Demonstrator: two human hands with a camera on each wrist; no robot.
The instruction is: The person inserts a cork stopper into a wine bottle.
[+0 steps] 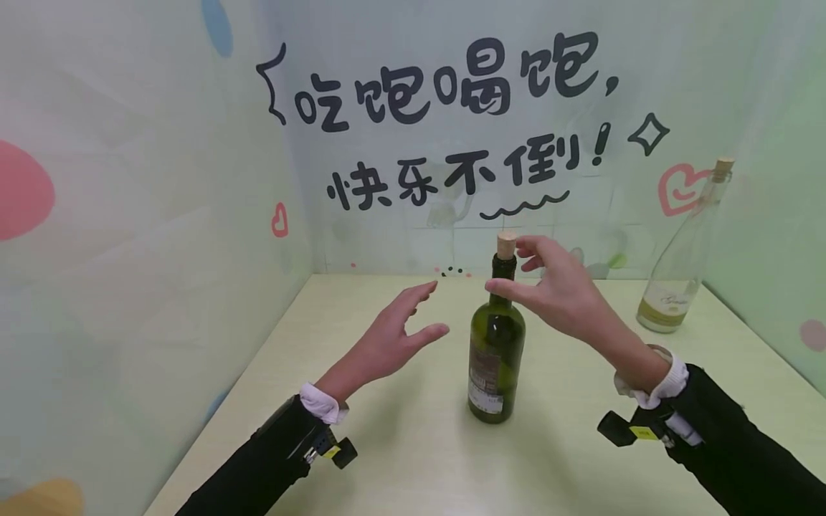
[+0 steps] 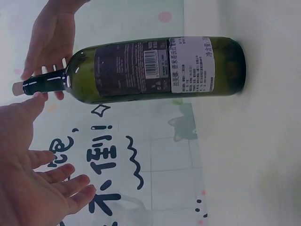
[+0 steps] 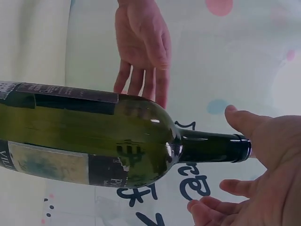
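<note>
A green wine bottle (image 1: 497, 358) stands upright on the table with a cork (image 1: 506, 245) in its mouth. Its dark and white labels (image 2: 155, 66) face the left wrist view. My right hand (image 1: 561, 290) is at the neck, thumb and fingers spread apart around it; the right wrist view shows a gap between them and the glass. In that view the hand hides the cork. To the left of the bottle, my left hand (image 1: 393, 333) hovers above the table with fingers extended, apart from the glass and holding nothing.
A clear bottle (image 1: 674, 279) with a cork stands at the table's back right, near the side wall. The pale table (image 1: 361, 459) is bounded by decorated panels (image 1: 161, 215) at the left, back and right. Black writing covers the back panel.
</note>
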